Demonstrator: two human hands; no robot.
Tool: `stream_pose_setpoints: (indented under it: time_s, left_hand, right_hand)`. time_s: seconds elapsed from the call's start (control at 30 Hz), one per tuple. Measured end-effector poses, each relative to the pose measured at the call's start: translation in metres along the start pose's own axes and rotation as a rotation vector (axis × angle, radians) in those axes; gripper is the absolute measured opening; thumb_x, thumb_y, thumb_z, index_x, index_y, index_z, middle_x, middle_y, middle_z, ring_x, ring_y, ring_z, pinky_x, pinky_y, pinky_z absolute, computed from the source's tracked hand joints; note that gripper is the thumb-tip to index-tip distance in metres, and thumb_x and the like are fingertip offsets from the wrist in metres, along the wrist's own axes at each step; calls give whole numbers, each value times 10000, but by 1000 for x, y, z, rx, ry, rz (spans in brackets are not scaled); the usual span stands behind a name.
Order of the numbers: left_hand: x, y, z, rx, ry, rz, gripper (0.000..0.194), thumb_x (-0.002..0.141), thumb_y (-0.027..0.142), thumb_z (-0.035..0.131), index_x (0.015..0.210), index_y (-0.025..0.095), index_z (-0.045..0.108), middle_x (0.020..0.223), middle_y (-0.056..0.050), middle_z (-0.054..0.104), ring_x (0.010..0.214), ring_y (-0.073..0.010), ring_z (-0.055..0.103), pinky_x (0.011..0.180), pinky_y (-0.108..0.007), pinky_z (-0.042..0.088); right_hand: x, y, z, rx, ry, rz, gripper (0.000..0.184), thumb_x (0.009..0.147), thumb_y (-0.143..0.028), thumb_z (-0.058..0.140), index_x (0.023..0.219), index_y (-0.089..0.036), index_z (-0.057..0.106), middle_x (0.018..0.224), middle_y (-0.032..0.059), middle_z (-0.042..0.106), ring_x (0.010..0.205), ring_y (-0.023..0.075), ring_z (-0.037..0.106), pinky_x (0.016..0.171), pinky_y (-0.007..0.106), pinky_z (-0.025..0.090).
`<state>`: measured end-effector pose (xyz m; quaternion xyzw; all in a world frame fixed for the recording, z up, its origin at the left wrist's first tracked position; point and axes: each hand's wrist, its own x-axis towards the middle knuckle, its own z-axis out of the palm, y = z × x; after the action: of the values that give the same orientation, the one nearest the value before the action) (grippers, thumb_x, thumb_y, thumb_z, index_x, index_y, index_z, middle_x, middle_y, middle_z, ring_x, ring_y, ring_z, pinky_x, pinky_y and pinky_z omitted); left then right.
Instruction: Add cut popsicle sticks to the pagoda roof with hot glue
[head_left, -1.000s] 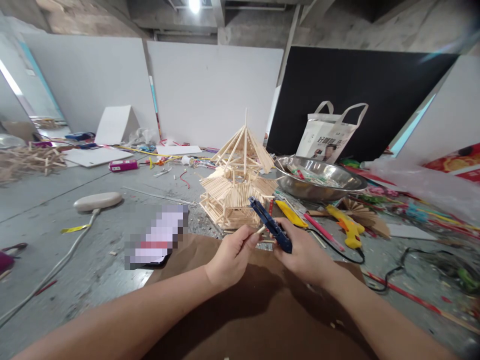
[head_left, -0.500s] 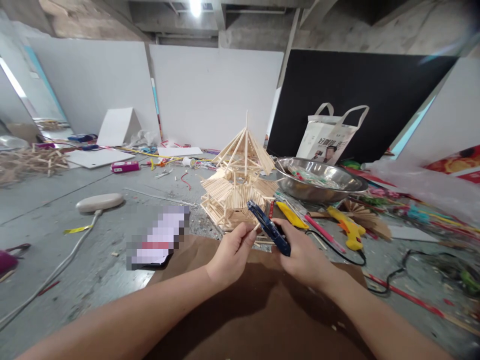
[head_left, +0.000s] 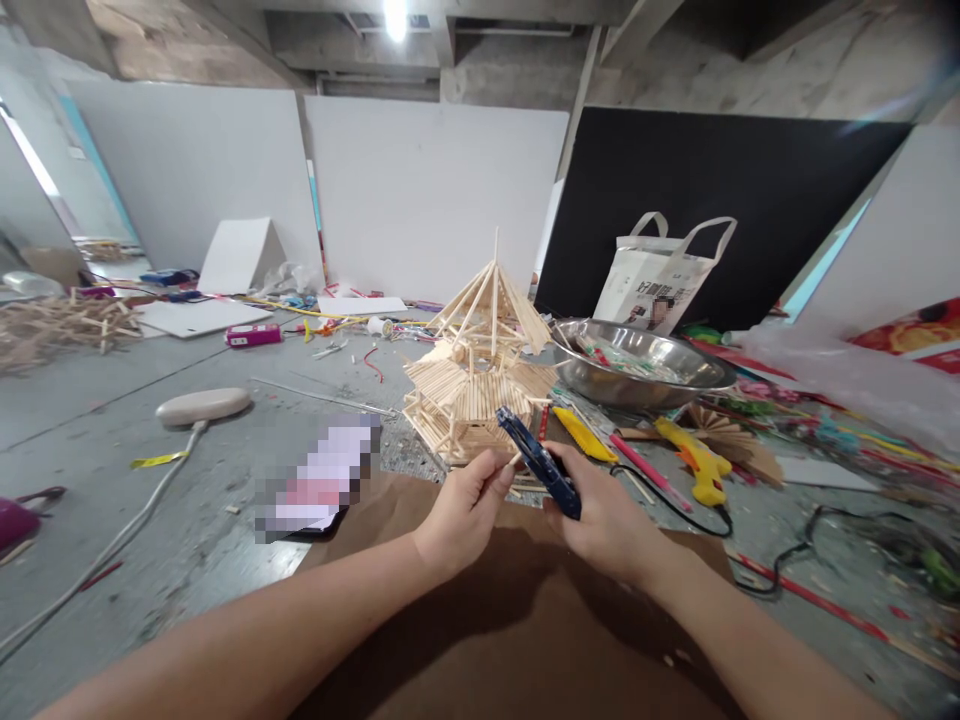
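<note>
My left hand (head_left: 466,505) pinches a short thin wooden stick (head_left: 513,462), its end poking out past the thumb toward the right. Wrapped in my right hand (head_left: 600,505) is a pair of dark blue pliers (head_left: 541,462), pointing up and to the left, close beside the stick's tip. Whether the jaws touch the stick I cannot tell. Just behind both hands stands a tiered pavilion model (head_left: 480,385) built of thin wooden sticks, with a pointed roof. My hands hide part of its base.
A phone (head_left: 322,480) lies left of the brown board (head_left: 480,640) under my arms. To the right are a yellow utility knife (head_left: 583,433), a yellow glue gun (head_left: 697,465) with a black cord, and a steel basin (head_left: 645,390). A paper bag (head_left: 652,275) stands behind the basin.
The stick's tip now sits nearer the pliers and points slightly more upward. Both hands otherwise keep nearly the same place; the whole view has shifted a little downward.
</note>
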<state>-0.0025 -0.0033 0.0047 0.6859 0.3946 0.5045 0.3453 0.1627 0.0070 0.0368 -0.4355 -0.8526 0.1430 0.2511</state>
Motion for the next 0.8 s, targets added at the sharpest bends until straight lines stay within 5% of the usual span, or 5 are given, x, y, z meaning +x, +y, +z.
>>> stream_pose_setpoints:
  time_s: [0.8]
  left_hand:
    - [0, 2, 0, 5, -7, 4, 284, 837, 339, 334, 852, 136, 532, 709, -14, 517, 660, -98, 427, 628, -218, 354]
  right_hand:
    - [-1, 3, 2, -42, 1, 0, 449, 656, -116, 441, 1095, -195, 399, 1003, 70, 541, 919, 204, 520, 802, 349, 386]
